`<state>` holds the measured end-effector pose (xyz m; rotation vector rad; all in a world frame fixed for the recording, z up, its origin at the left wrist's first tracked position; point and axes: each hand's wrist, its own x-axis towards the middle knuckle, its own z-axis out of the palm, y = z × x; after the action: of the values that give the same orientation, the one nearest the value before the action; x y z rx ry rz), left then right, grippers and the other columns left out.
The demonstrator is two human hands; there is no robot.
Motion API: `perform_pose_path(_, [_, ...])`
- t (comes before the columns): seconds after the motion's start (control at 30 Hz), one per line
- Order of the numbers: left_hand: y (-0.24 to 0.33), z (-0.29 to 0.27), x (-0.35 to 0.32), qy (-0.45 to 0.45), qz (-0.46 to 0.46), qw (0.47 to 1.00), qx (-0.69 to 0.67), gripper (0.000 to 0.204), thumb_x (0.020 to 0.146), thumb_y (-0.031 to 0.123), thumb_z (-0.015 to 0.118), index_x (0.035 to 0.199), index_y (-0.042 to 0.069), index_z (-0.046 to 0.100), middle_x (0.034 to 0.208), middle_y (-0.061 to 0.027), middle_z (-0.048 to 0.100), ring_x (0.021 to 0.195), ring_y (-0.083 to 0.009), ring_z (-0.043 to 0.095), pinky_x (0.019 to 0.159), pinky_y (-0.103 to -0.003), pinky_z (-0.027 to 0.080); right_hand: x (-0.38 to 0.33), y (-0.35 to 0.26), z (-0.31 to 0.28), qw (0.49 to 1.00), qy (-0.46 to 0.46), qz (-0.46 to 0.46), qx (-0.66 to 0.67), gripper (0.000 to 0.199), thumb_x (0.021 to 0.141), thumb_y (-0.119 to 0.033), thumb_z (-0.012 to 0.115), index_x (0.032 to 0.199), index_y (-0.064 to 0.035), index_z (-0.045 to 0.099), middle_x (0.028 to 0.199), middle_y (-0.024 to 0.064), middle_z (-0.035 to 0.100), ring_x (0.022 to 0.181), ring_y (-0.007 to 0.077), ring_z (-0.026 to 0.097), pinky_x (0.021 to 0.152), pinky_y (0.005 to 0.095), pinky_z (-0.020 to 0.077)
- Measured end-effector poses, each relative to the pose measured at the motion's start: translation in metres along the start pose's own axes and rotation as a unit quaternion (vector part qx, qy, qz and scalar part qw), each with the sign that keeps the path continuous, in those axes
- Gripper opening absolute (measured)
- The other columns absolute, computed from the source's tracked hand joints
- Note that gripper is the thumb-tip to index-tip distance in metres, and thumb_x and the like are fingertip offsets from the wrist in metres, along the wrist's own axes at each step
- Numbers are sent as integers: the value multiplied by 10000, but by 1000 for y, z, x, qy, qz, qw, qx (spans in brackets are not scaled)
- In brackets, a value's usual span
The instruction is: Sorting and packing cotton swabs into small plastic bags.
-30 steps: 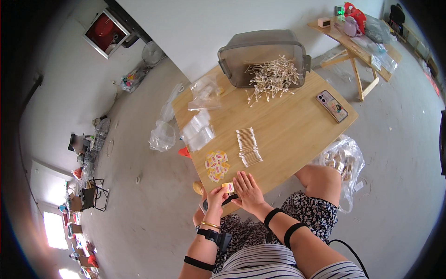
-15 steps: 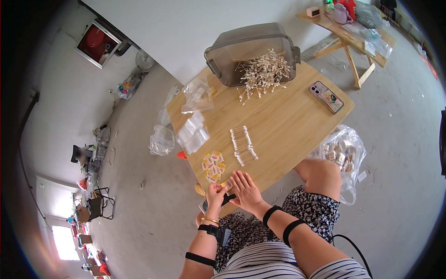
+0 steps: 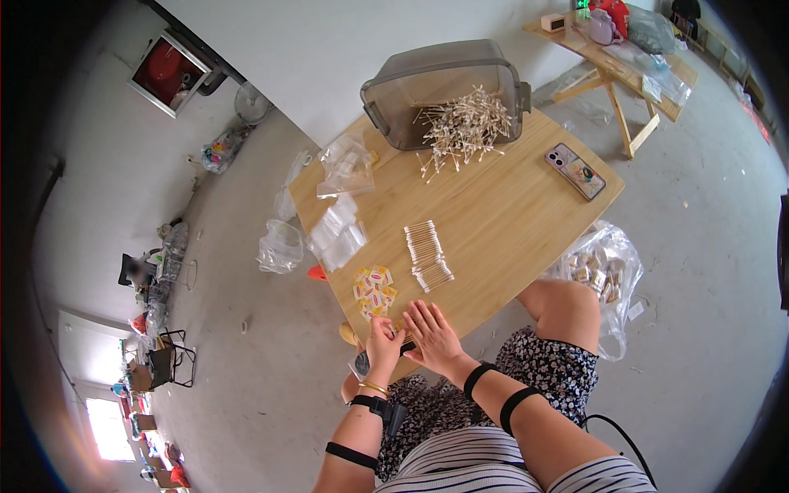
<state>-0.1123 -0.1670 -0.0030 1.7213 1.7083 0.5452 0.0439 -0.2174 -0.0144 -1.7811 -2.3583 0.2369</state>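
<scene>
My left hand (image 3: 383, 352) is at the table's near edge, its thumb and fingers closed together. What they pinch, if anything, is hidden. Beside it my right hand (image 3: 436, 337) lies flat with fingers stretched out, palm down, by the same edge. Between the hands shows part of a dark object (image 3: 407, 347), mostly covered. Just beyond my left hand is a loose pile of small yellow and white printed cards (image 3: 374, 287). Farther off, cotton swabs (image 3: 426, 242) lie side by side in two adjoining rows.
A grey translucent bin (image 3: 427, 70) lies tipped at the back, loose swabs (image 3: 467, 123) spilling out. Clear plastic bags (image 3: 339, 234) are on the left side of the wooden table (image 3: 493, 205); a phone (image 3: 575, 171) lies right. A bag of packed goods (image 3: 604, 275) stands beside my knee.
My left fingers have shifted slightly; the yellow piece visible at their tips before is now mostly hidden. The right hand stays flat. The whole view has moved a little.
</scene>
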Motion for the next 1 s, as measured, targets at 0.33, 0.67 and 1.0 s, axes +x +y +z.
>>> perform_pose_path(0.33, [-25, -22, -5, 125, 111, 978, 122, 311, 837, 197, 772, 1069, 73, 608, 940, -85, 577, 821, -232, 587, 721, -362, 507, 3, -8, -5, 1000, -6, -7, -8, 890, 928, -654, 461, 1571, -65, 285, 1646, 154, 221, 1542, 319, 131, 1253, 471, 68])
perform_pose_path(0.67, [-12, -68, -11, -36, -83, 970, 225, 348, 863, 411, 692, 878, 64, 718, 812, -121, 726, 801, -325, 704, 718, -445, 539, 0, -4, -6, 999, -25, -7, -20, 869, 960, -646, 414, 1579, -59, 252, 1654, 150, 191, 1545, 314, 109, 1252, 473, 72])
perform_pose_path(1.0, [3, -60, -11, -130, -50, 922, 361, 472, 797, 405, 665, 1124, 69, 726, 1218, -275, 618, 976, -393, 692, 836, -456, 573, 2, -8, -10, 998, -24, -19, -47, 861, 981, -654, 365, 1579, -47, 242, 1653, 156, 182, 1545, 319, 101, 1254, 472, 68])
